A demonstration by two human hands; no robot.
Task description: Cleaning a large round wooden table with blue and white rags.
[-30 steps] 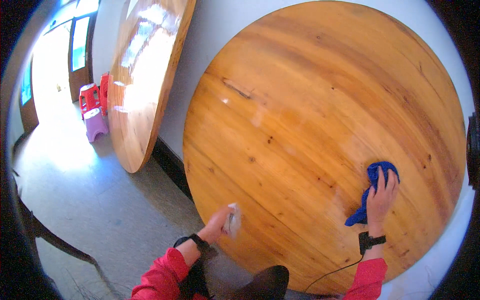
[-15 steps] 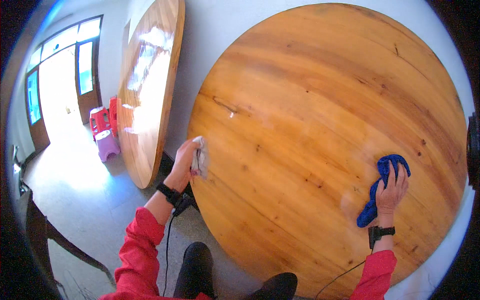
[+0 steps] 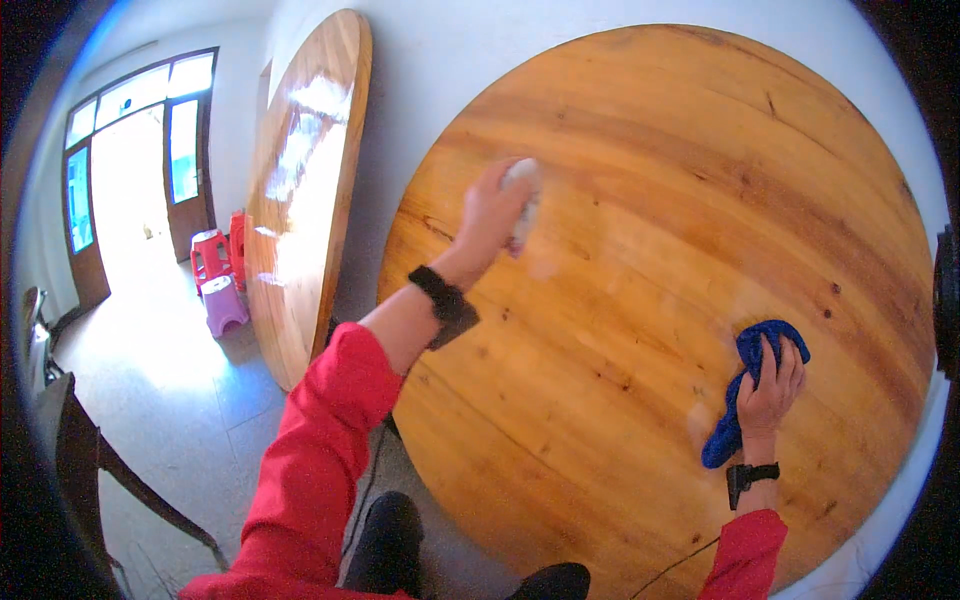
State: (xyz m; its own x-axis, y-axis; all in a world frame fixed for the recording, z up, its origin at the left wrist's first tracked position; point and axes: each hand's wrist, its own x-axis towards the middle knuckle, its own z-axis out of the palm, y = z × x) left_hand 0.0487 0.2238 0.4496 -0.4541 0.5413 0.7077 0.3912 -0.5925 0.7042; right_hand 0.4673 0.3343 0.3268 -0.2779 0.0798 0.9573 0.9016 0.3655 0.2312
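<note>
In the head view we see a large round wooden tabletop (image 3: pixel 660 300) standing on its edge and leaning against a pale wall (image 3: pixel 480 50). Our left hand (image 3: pixel 495 215) reaches up to the upper left part of the wood, its fingers (image 3: pixel 490 180) wrapped around a small whitish object (image 3: pixel 523 200) that is held against the surface. The object is blurred, so we cannot tell what kind of thing it is. A faint pale smear (image 3: pixel 560 255) lies on the wood just right of it. A dark band (image 3: pixel 437 293) sits on the left wrist, and a red sleeve (image 3: pixel 320 450) covers the forearm.

Our right hand (image 3: pixel 768 395) lies at the lower right part of the tabletop, fingers (image 3: pixel 785 365) spread a little and pressing a blue cloth (image 3: pixel 745 390) flat against the wood. The cloth bunches above the fingertips and trails down to the left of the wrist. A dark band (image 3: pixel 750 473) also circles the right wrist.

To the left, a second round wooden tabletop (image 3: pixel 300 190) leans on the same wall, glare on its face. Farther left, near a bright doorway (image 3: pixel 135 190), stand a red stool (image 3: pixel 210 255) and a purple stool (image 3: pixel 222 303) on the grey floor (image 3: pixel 170 400). At the near left edge a dark chair (image 3: pixel 75 450) shows in part.
</note>
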